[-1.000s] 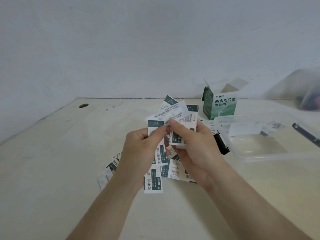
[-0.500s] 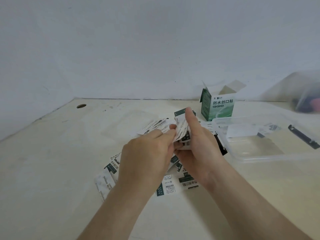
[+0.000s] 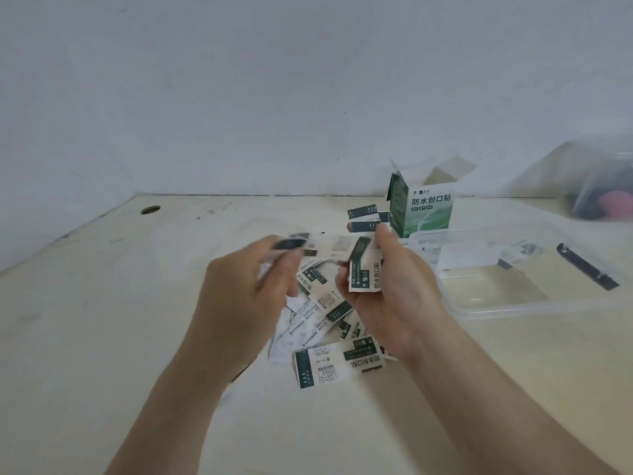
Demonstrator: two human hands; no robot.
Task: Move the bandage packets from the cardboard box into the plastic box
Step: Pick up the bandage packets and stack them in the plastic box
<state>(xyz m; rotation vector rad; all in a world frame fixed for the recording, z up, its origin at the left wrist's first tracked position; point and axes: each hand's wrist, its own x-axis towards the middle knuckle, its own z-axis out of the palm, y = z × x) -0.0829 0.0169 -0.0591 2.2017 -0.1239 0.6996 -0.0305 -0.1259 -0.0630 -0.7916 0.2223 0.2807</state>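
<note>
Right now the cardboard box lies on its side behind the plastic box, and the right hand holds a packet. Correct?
No: in the head view the cardboard box stands upright behind the plastic box. The right hand does hold a packet.

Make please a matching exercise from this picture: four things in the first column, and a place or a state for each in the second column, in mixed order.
Column one:
1. cardboard box
2. plastic box
3. right hand
4. round hole

Column two:
A. in the table, far left
B. grips a bandage packet
C. upright, top flaps open
D. transparent, low walls

Pairs: 1-C, 2-D, 3-B, 4-A
</note>
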